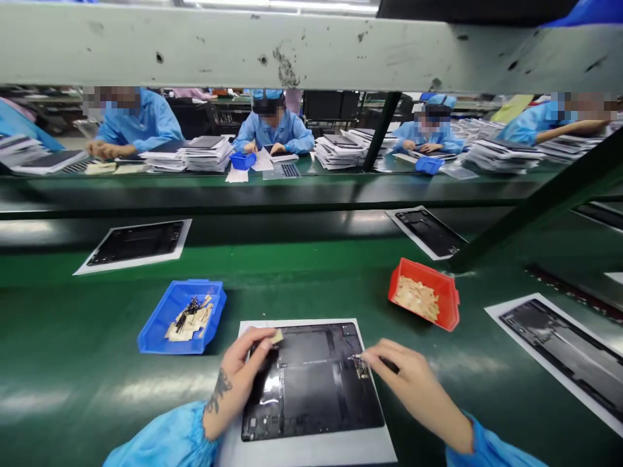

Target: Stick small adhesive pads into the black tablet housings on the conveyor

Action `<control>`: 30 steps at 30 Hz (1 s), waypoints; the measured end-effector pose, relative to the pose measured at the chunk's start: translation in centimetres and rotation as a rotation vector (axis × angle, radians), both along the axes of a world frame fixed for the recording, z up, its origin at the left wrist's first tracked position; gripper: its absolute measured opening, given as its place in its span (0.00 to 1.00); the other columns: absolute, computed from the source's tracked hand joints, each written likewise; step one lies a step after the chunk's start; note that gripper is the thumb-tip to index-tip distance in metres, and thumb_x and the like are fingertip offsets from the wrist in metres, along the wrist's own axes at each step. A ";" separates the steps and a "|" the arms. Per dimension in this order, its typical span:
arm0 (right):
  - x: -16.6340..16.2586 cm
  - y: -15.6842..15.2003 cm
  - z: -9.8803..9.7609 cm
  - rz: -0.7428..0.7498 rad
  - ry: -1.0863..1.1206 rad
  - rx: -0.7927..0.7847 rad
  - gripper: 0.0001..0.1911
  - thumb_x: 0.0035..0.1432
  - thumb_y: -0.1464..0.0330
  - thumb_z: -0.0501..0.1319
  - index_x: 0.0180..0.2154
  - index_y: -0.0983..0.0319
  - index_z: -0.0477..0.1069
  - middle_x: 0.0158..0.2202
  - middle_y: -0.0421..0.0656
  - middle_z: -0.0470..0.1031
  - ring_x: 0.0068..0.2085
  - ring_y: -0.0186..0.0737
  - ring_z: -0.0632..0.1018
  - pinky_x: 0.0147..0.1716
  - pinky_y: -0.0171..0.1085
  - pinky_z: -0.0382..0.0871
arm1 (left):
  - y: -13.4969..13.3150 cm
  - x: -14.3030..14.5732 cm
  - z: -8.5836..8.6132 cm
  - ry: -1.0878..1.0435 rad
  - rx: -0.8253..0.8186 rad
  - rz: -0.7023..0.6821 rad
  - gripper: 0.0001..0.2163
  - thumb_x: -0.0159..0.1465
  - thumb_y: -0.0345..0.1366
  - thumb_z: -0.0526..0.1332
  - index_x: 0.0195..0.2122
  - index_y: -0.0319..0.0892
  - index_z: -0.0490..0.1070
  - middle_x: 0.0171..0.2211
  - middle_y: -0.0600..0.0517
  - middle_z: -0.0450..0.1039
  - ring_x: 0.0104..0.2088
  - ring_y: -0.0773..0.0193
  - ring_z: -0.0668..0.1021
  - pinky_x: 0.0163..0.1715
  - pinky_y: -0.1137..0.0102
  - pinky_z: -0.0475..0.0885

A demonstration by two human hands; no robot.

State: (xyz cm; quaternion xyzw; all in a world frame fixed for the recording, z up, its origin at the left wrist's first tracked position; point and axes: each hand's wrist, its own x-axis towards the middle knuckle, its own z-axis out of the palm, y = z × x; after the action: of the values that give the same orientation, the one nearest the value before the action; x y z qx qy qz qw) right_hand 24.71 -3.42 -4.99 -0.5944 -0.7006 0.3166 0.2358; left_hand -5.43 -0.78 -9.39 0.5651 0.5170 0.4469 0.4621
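Note:
A black tablet housing (pixel 311 376) lies on a white sheet (pixel 321 451) in front of me. My left hand (pixel 241 363) is at its upper left edge, thumb and forefinger closed on a small beige piece (pixel 277 336). At the housing's right side my right hand (pixel 402 373) is pinched, its fingertips beside a small circuit board (pixel 361 368). A thin pale tip shows at those fingertips, too small to name. A blue bin (pixel 150 337) at the left holds beige and black pieces (pixel 189 318). The red bin (pixel 450 305) at the right holds beige pieces (pixel 417 297).
More housings on white sheets lie at the far left (pixel 139 243), far right (pixel 431 232) and near right (pixel 569 357). A green slanted post (pixel 540 201) stands at the right. A pale beam (pixel 311 48) crosses above. Several people in blue work opposite, among paper stacks (pixel 207 154).

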 end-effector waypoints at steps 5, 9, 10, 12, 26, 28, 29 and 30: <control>-3.1 1.2 1.4 0.157 0.304 -0.047 0.12 0.61 0.58 0.60 0.37 0.59 0.76 0.33 0.41 0.73 0.34 0.39 0.72 0.34 0.35 0.63 | -0.9 3.9 2.8 0.004 -0.050 -0.331 0.13 0.65 0.41 0.55 0.48 0.43 0.68 0.32 0.53 0.70 0.35 0.65 0.73 0.40 0.71 0.66; -2.5 1.1 0.8 0.094 0.483 -0.145 0.16 0.57 0.56 0.63 0.28 0.63 0.72 0.26 0.38 0.67 0.26 0.33 0.65 0.26 0.32 0.57 | -0.4 6.8 4.3 -0.002 -0.037 -0.490 0.12 0.65 0.39 0.56 0.49 0.44 0.66 0.31 0.54 0.69 0.35 0.66 0.72 0.40 0.71 0.65; -1.9 1.0 0.6 0.064 0.520 -0.173 0.17 0.57 0.56 0.63 0.27 0.63 0.70 0.25 0.37 0.65 0.25 0.32 0.64 0.25 0.32 0.56 | -0.1 7.6 4.6 -0.020 -0.050 -0.506 0.12 0.65 0.38 0.56 0.48 0.44 0.66 0.31 0.55 0.69 0.34 0.66 0.72 0.40 0.71 0.65; -0.7 0.9 0.3 0.020 0.568 -0.193 0.18 0.57 0.55 0.64 0.27 0.64 0.69 0.24 0.37 0.64 0.24 0.31 0.63 0.25 0.32 0.55 | 0.5 9.3 4.7 -0.091 -0.094 -0.524 0.13 0.64 0.38 0.58 0.48 0.43 0.66 0.30 0.55 0.68 0.33 0.67 0.71 0.39 0.71 0.65; 5.0 1.1 -0.8 -0.190 0.569 0.088 0.16 0.60 0.59 0.61 0.25 0.63 0.69 0.26 0.39 0.66 0.27 0.34 0.65 0.27 0.34 0.57 | 3.3 18.1 3.1 -0.368 -0.307 -0.580 0.14 0.59 0.41 0.64 0.42 0.40 0.65 0.30 0.53 0.71 0.33 0.67 0.74 0.37 0.70 0.67; 5.5 1.0 -1.0 -0.206 0.558 0.103 0.16 0.59 0.59 0.61 0.25 0.62 0.68 0.26 0.38 0.66 0.27 0.34 0.65 0.26 0.34 0.57 | 3.4 18.6 3.3 -0.304 -0.297 -0.576 0.13 0.57 0.40 0.66 0.37 0.40 0.65 0.31 0.53 0.71 0.33 0.68 0.73 0.37 0.71 0.66; 5.7 1.0 -1.0 -0.210 0.562 0.102 0.15 0.59 0.60 0.61 0.25 0.62 0.68 0.26 0.38 0.66 0.27 0.34 0.65 0.26 0.33 0.57 | 3.4 18.8 3.4 -0.269 -0.280 -0.576 0.13 0.56 0.40 0.67 0.34 0.40 0.65 0.31 0.53 0.70 0.32 0.68 0.72 0.36 0.72 0.66; 5.9 0.9 -1.1 -0.212 0.567 0.098 0.15 0.59 0.60 0.61 0.25 0.62 0.68 0.26 0.38 0.65 0.27 0.34 0.65 0.26 0.33 0.57 | 3.5 19.1 3.5 -0.235 -0.259 -0.584 0.12 0.56 0.40 0.67 0.31 0.39 0.65 0.31 0.53 0.70 0.31 0.69 0.71 0.35 0.73 0.66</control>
State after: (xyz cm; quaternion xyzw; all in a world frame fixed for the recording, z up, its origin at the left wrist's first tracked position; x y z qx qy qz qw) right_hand 30.59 -2.48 -6.05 -0.5399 -0.5553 0.4095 0.4820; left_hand 13.62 2.76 -5.92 0.5705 0.3290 0.2881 0.6951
